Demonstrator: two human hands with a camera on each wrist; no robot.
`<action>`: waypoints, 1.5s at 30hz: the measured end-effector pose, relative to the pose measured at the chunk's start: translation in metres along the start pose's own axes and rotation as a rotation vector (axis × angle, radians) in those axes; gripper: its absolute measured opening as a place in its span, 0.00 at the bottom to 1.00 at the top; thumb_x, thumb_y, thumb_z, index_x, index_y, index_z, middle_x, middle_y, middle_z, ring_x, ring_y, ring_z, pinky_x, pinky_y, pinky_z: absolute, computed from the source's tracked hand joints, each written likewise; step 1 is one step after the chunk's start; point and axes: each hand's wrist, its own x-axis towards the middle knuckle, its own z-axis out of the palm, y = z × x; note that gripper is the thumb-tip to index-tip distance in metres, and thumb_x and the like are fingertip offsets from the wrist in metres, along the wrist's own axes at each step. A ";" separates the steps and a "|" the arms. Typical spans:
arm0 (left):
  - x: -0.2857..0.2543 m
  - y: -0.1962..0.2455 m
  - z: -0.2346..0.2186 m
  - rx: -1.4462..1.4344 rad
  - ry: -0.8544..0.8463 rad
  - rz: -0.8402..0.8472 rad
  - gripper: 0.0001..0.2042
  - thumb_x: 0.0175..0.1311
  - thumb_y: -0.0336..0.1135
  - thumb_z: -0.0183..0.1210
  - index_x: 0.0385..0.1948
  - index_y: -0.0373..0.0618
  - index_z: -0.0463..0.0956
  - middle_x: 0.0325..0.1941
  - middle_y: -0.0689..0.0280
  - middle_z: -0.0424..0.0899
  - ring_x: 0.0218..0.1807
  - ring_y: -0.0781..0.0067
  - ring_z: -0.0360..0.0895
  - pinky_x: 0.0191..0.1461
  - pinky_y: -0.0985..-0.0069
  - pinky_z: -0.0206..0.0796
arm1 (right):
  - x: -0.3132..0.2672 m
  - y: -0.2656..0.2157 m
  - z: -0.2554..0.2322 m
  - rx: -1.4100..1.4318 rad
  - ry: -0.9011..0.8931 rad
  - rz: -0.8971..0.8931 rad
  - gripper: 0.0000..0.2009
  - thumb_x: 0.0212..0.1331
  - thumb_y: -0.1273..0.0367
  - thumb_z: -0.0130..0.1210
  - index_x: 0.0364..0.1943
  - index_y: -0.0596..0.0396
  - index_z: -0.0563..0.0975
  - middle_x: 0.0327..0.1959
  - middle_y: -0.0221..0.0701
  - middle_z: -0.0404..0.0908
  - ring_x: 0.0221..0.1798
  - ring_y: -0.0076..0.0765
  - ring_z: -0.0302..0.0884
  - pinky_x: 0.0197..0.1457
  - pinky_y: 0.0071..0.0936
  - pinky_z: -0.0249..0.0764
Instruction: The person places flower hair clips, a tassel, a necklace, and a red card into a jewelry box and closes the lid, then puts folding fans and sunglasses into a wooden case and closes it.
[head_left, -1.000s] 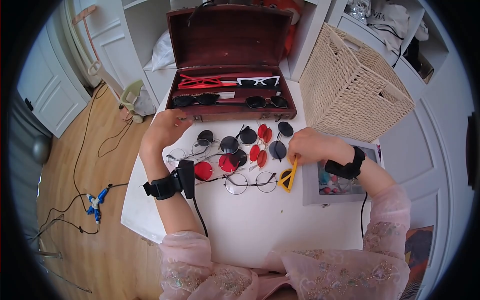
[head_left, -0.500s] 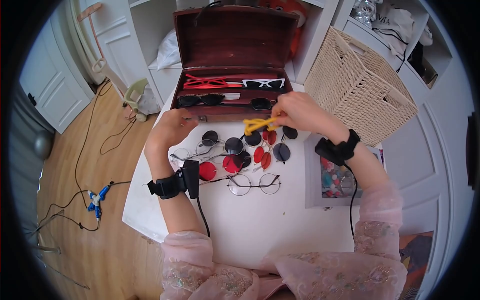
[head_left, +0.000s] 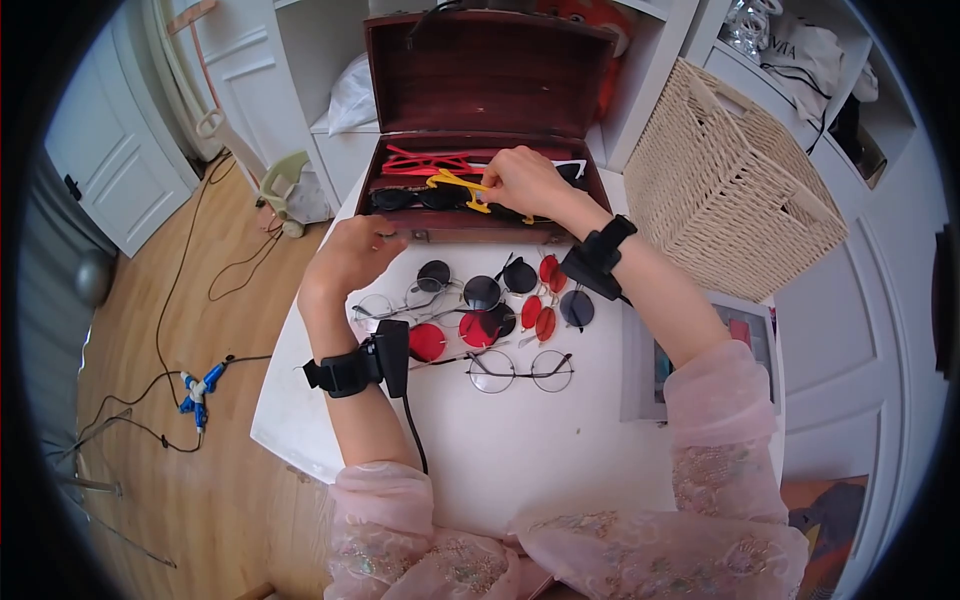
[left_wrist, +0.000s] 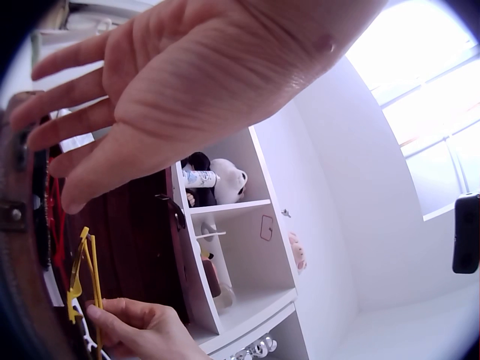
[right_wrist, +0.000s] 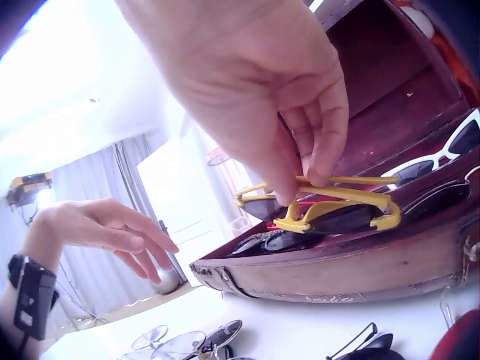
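Note:
My right hand [head_left: 530, 183] pinches a pair of yellow-framed sunglasses [right_wrist: 330, 214] between thumb and fingers, over the open wooden box [head_left: 480, 238]. Inside the box are red-framed glasses [head_left: 425, 162], white-framed sunglasses [right_wrist: 420, 165] and dark sunglasses [head_left: 395, 199]. Partly behind my right hand and the yellow frame, more dark eyewear is hidden. By the box's front left corner hovers my left hand [head_left: 350, 255], palm facing in with loosely extended fingers, holding nothing. Several round glasses lie on the table in front, among them red-lensed ones [head_left: 427, 342] and a clear pair [head_left: 491, 371].
The box's lid [head_left: 490, 80] stands raised at the back. A woven basket [head_left: 725, 180] is to the right of the box. Under my right forearm sits a grey case with a see-through top [head_left: 640, 385]. White shelving [left_wrist: 251, 247] rises behind.
My right hand has picked the yellow sunglasses up from the table's right side and carried them up and left over the box. My left hand has stayed near the box corner.

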 end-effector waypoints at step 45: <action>-0.002 0.005 -0.002 0.010 -0.010 -0.027 0.19 0.53 0.41 0.60 0.43 0.38 0.77 0.35 0.51 0.82 0.40 0.55 0.80 0.45 0.67 0.70 | 0.005 0.026 0.016 -0.039 0.010 -0.064 0.08 0.43 0.72 0.60 0.30 0.51 0.83 0.28 0.38 0.82 0.36 0.44 0.79 0.42 0.37 0.74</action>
